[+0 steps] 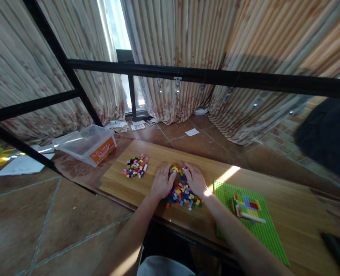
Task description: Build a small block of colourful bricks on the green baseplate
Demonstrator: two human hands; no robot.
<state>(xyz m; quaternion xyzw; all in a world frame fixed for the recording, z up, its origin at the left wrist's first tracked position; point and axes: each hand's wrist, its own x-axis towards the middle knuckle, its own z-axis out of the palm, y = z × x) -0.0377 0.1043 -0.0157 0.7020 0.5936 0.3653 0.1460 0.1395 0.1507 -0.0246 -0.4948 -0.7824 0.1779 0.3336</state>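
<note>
A large heap of small coloured building bricks [183,193] lies on the wooden board in front of me. My left hand [161,182] rests against its far left side, palm down with the fingers stretched forward. On the opposite side, my right hand [195,180] lies the same way, fingers extended and touching the bricks. Some bricks show between the two thumbs. To the right, a green baseplate [269,230] carries a low block of joined bricks [247,207], partly behind my right forearm. A smaller pile of bricks [135,166] sits apart on the left.
A clear plastic bin [86,142] with an orange label stands beyond the board's left end. A dark flat object [338,249] lies at the right. Black metal bars [187,73] cross ahead, with striped curtains [175,34] behind. Papers [192,132] lie on the tiled floor.
</note>
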